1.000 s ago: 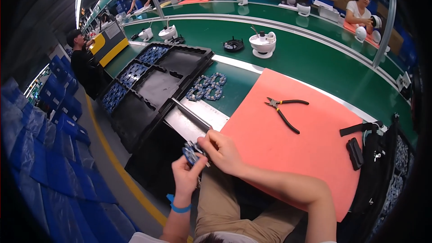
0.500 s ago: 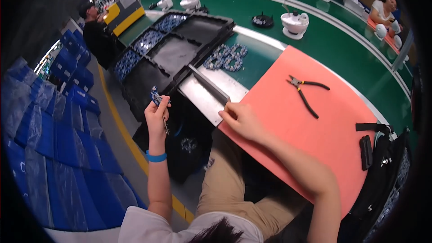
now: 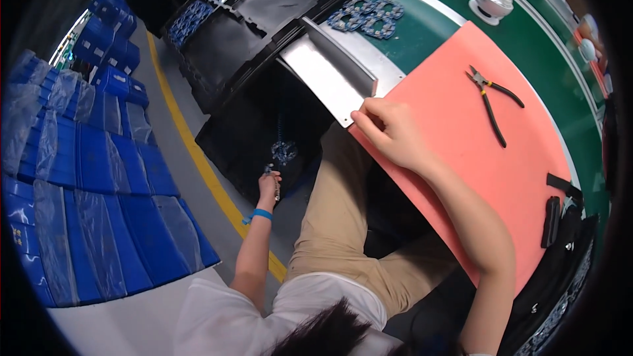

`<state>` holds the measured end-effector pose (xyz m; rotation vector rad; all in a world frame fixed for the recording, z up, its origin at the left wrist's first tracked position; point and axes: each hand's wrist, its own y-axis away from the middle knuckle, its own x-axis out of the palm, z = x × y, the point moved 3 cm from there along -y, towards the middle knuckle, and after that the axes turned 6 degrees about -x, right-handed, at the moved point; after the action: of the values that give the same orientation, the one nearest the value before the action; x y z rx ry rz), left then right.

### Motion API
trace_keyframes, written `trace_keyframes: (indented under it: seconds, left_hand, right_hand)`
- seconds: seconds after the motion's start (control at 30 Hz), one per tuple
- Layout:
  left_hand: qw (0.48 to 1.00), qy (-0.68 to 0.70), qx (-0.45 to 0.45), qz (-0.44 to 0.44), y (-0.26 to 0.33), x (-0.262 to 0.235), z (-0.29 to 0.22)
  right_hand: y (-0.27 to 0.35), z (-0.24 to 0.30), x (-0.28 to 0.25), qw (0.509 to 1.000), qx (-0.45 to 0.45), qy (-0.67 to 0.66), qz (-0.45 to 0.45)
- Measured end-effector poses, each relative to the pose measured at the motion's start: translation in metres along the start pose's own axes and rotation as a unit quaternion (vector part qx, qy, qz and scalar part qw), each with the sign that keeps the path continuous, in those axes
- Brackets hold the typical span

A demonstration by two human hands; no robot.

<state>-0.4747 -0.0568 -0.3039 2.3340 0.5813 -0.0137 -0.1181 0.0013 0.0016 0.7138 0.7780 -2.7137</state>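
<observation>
Left hand (image 3: 268, 184) now lowered from chest height, grip clenched on small blue-metal part (image 3: 275, 189) over black bin (image 3: 247, 133); right hand (image 3: 389, 133) grip released, resting on pink mat (image 3: 461, 132) edge.

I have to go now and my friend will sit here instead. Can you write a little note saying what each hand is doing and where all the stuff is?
Left hand: reached down beside the bench, pinching a small blue-and-metal part over the black bin on the floor, where a few similar bits lie.
Right hand: resting at the corner of the pink mat, fingertips by the metal tray; holding nothing I can see.
Pliers: lying untouched on the mat.
Blue ring parts: a bunch sits on the green bench beyond the tray.
Done: one part carried to the bin. Left: letting it go; the bunch waits.
</observation>
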Motion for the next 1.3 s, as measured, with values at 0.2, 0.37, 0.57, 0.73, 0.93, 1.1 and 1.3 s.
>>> trace_keyframes:
  seconds: [0.2,0.37,0.57,0.73,0.93,1.1,1.3]
  left_hand:
    - [0.931,-0.283,0.227,-0.045,0.035,0.05,0.017]
    - [0.882,-0.451,0.131,0.03,0.038,0.054,0.06]
    - [0.909,-0.202,0.126,0.343,0.095,0.057,0.002]
    - [0.895,-0.123,0.264,0.338,0.158,0.022,-0.176]
    - [0.908,-0.056,0.395,0.13,0.183,0.003,-0.315]
    - [0.855,-0.287,0.423,0.09,0.095,-0.001,-0.376]
    - [0.805,-0.409,0.426,-0.049,0.097,0.022,-0.412]
  right_hand:
    - [0.0,0.007,-0.002,0.998,-0.002,0.065,0.02]
    - [-0.006,0.017,0.003,0.992,-0.021,0.109,0.061]
    - [-0.003,0.018,0.006,0.985,-0.026,0.152,0.071]
    - [-0.002,0.021,0.006,0.981,-0.026,0.173,0.082]
    - [-0.004,0.02,0.003,0.98,-0.044,0.185,0.066]
    - [-0.007,0.022,0.009,0.976,-0.059,0.194,0.078]
    - [-0.004,0.02,0.001,0.976,-0.067,0.199,0.061]
